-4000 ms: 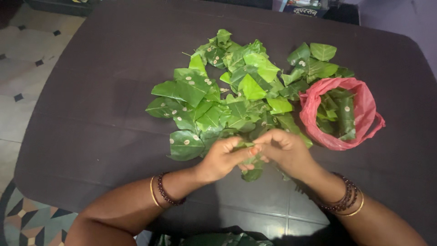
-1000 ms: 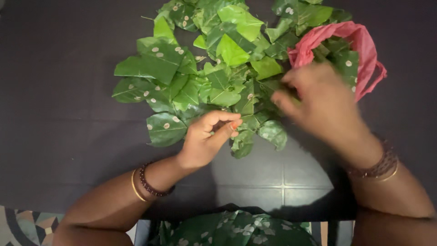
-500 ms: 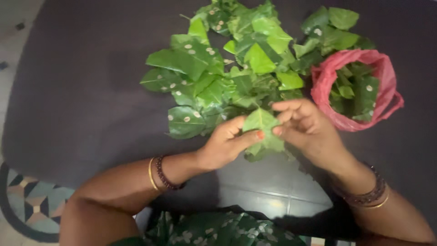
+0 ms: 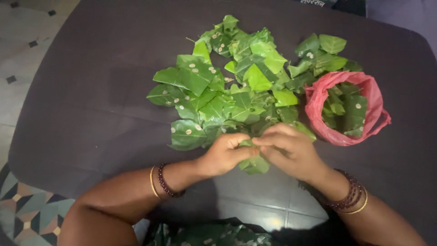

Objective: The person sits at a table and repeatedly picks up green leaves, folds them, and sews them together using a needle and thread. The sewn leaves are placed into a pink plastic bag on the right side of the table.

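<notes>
1. My left hand (image 4: 225, 154) and my right hand (image 4: 289, 150) meet at the near edge of the leaf pile (image 4: 236, 86), fingertips touching each other over one green leaf (image 4: 254, 163).
2. Both hands are closed in a pinch on this leaf — the left thumb and first fingers press its upper part, and the right fingers curl over the same place. Only the lower part of the leaf shows below my hands; the rest is hidden by the fingers.
3. I judge that the step in hand is folding or rolling this single leaf. How far the fold has gone I cannot tell.
4. The other leaves lie spread on the dark table (image 4: 91, 105), many with small pale spots on them. To my right, just beside the pile, stands a pink plastic bag (image 4: 318, 114), open at the top, with leaves inside.
5. The next move, I think, calls for a firm but gentle pinch — the leaf is thin and can tear — and for the right hand to keep the shape closed if it carries the leaf away.
</notes>
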